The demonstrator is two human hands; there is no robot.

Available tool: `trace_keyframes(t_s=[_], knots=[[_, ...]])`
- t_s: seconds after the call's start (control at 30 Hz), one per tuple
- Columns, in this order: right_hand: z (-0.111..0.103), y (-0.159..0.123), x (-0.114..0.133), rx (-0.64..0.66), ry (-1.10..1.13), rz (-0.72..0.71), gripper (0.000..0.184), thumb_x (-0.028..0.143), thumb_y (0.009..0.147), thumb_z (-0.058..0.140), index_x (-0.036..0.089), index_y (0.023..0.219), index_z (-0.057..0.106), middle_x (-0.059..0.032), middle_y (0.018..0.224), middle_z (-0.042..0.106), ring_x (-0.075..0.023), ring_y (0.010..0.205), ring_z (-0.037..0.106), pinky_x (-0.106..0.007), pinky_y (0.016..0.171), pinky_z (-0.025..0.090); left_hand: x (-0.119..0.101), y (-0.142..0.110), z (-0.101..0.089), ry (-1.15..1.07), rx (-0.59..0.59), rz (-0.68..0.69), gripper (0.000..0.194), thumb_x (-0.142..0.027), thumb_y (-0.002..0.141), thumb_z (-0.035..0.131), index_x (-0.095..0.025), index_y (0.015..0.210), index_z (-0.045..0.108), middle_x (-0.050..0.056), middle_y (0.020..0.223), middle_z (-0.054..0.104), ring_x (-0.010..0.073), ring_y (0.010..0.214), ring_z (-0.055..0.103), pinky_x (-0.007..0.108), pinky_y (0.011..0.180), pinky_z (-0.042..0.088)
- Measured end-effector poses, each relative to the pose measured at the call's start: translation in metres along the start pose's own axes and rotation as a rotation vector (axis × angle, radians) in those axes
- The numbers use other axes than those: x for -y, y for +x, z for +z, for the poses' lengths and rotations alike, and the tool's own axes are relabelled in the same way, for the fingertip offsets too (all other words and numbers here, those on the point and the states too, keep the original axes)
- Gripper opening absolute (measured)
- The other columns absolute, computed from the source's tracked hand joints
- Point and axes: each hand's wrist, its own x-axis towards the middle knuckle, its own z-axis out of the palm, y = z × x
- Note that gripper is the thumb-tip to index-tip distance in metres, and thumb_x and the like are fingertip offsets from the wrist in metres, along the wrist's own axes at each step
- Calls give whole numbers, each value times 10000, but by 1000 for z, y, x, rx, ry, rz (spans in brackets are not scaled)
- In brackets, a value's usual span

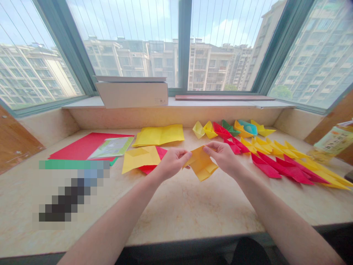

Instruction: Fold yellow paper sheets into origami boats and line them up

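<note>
Well now, both hands were busy: my left hand (pixel 174 162) pinched one side of a yellow piece (pixel 202 166) between thumb and fingers, and my right hand (pixel 223 156) gripped its upper right edge. There it was, tilted between them, in front of me over the surface (pixel 190 211). Partly folded, this one! A loose flap showed near its lower right corner, but no boat shape yet, so I judged it somewhere midway.

And over to the right, what a fleet! Boats (pixel 267 166) stood in rows, red and yellow in front, with a green boat (pixel 228 127) and a blue boat (pixel 247 127) in the back row, all seemingly done. They ran almost up to the bottle (pixel 335 142).

Plenty left on the other side, though. A creased yellow sheet (pixel 161 135) lay toward the back, a paler sheet (pixel 140 158) overlapped some red paper (pixel 149 169) just beside my left hand, and farther left, under a packet (pixel 111 146), the red stack (pixel 78 144) looked flat and unfolded. How many sheets that made, I couldn't tell.
</note>
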Motion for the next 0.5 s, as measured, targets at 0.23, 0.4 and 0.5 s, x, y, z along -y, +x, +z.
trace_keyframes(t_s=[0.23,0.4,0.5], knots=[[6,-6,3,151,-90,-37,293,432,864,655,196,1024,721,-75,942,747,-226,849,701,-316,699,563,2,-3,2,155,50,-48,366,-464,847,618,-115,824,723,34,686,674,135,580,602,202,492,407],[-9,-7,7,278,-117,-172,501,378,856,686,290,1331,552,-88,1324,617,-236,1085,656,-393,879,573,2,2,1,-18,-171,-27,345,-443,847,634,-116,934,697,64,809,712,162,649,652,238,561,499],[-13,-9,13,350,-235,-252,465,313,865,668,304,1320,576,-68,1373,588,-245,1199,598,-424,968,541,7,5,-2,-57,-234,10,346,-439,840,648,-125,982,677,75,867,719,191,724,678,263,610,530]])
